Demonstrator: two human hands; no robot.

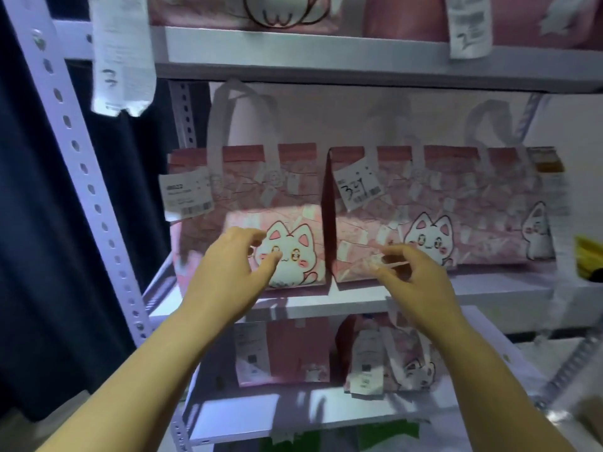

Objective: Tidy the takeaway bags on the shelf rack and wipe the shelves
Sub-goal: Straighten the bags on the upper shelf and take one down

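- While both bare hands are reaching toward the middle shelf [359, 303], a white metal rack with a perforated upright [70, 148] at the left is filling the view, a dark curtain [29, 223] is hanging at the far left and a pale wall is showing behind the bags.
- Three shelf levels are showing bags: the top shelf [326, 57], the middle one and a lower shelf [293, 409].
- Two pink takeaway bags with white cartoon cats are standing upright side by side on the middle shelf, the left bag [261, 197] just beside the right bag [456, 203], their white handles rising behind.
- Each is carrying a white receipt: the left receipt [186, 197] is showing barcodes and print too blurred to read, the right receipt [358, 184] is bearing a handwritten number that looks like "329".
- Two more receipts are hanging from the top shelf, one at the left [122, 57] and one at the right [468, 26], their text unreadable.
- Two further pink bags are lying on the lower shelf [284, 350] [388, 357].
- The left hand [233, 265] is hovering open, fingers spread loosely in front of the left bag's cat, gripping nothing.
- The right hand [417, 275] is pinching something thin and pale near the lower left corner of the right bag; what it is I cannot tell.
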